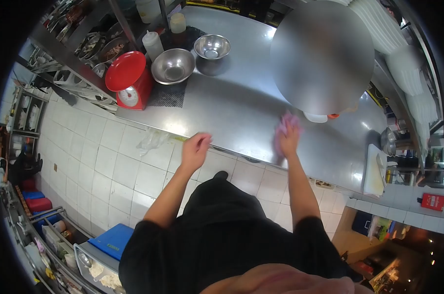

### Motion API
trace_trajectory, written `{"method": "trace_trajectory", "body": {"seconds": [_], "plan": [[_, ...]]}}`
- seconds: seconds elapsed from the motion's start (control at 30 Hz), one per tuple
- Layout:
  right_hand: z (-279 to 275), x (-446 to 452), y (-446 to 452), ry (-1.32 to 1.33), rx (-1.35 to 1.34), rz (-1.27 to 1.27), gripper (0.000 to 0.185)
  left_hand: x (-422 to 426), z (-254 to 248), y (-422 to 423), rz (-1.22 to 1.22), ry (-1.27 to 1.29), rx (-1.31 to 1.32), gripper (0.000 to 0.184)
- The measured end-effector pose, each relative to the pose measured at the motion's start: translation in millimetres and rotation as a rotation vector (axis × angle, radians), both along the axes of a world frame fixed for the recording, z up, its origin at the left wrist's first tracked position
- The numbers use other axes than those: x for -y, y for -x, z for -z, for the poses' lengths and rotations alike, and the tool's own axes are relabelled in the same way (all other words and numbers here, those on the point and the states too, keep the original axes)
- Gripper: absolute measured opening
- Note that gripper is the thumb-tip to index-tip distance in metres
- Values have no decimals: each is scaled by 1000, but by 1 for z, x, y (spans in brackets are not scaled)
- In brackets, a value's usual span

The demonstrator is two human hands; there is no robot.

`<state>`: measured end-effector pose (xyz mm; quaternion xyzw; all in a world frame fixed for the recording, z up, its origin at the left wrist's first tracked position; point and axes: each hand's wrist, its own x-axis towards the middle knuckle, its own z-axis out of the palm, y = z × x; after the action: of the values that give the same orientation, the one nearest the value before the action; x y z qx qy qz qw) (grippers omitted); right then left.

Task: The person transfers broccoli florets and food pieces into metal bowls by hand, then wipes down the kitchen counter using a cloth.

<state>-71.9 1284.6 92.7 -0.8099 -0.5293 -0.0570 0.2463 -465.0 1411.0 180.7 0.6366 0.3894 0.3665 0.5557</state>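
My right hand (289, 140) presses a crumpled pink cloth (287, 122) against the steel table (232, 112), its fingers closed over the cloth. A white dish (315, 117) with something orange-red at its side lies just beyond the cloth, partly hidden by a large blurred patch. Near the table's front edge hangs my left hand (196, 149), fingers curled in, with nothing visible in it.
At the left end of the table are a red dial scale (129, 81), two steel bowls (173, 66) and a white squeeze bottle (153, 45). On the right lies a white cutting board (375, 170). A plastic bag (152, 140) is below the front edge. Blue-lidded container (112, 240) stands behind left.
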Motion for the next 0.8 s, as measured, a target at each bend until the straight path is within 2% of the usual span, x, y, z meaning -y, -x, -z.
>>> {"method": "trace_trajectory", "body": {"seconds": [0.03, 0.17, 0.23, 0.33, 0.37, 0.43, 0.47, 0.5, 0.6, 0.63, 0.73, 0.77, 0.8], "plan": [[-2, -37, 8, -96, 4, -29, 63, 12, 0, 22, -34, 7, -38, 19], [7, -179, 28, -150, 125, -100, 57, 61, 17, 100, -225, 96, -123, 19], [-3, -227, 61, -151, 66, -169, 55, 87, 38, 130, -433, 111, -125, 16], [-10, -243, 122, -89, -33, -380, 50, 116, 51, 153, -598, 277, -142, 17], [-11, -236, 141, -65, -34, -388, 50, 123, 59, 154, -604, 302, -145, 17], [-10, -208, 178, -68, -142, -598, 46, 138, 74, 151, -627, 333, -29, 16], [-8, -193, 189, -62, -142, -602, 46, 143, 78, 146, -585, 347, -6, 16], [-8, -179, 199, -40, -132, -617, 45, 143, 70, 138, -588, 345, -4, 16], [-14, -129, 207, -31, -169, -639, 46, 142, 20, 113, -334, 14, -36, 17], [-15, -112, 202, -38, -218, -652, 47, 140, -8, 107, -266, -98, -4, 21], [-10, -47, 167, 5, -196, -569, 50, 142, -104, 99, -34, -656, 122, 24], [-11, -19, 153, 6, -174, -538, 45, 149, -141, 100, 55, -817, 127, 24], [-14, 7, 133, 6, -149, -509, 41, 164, -177, 97, 47, -816, 170, 19]]}}
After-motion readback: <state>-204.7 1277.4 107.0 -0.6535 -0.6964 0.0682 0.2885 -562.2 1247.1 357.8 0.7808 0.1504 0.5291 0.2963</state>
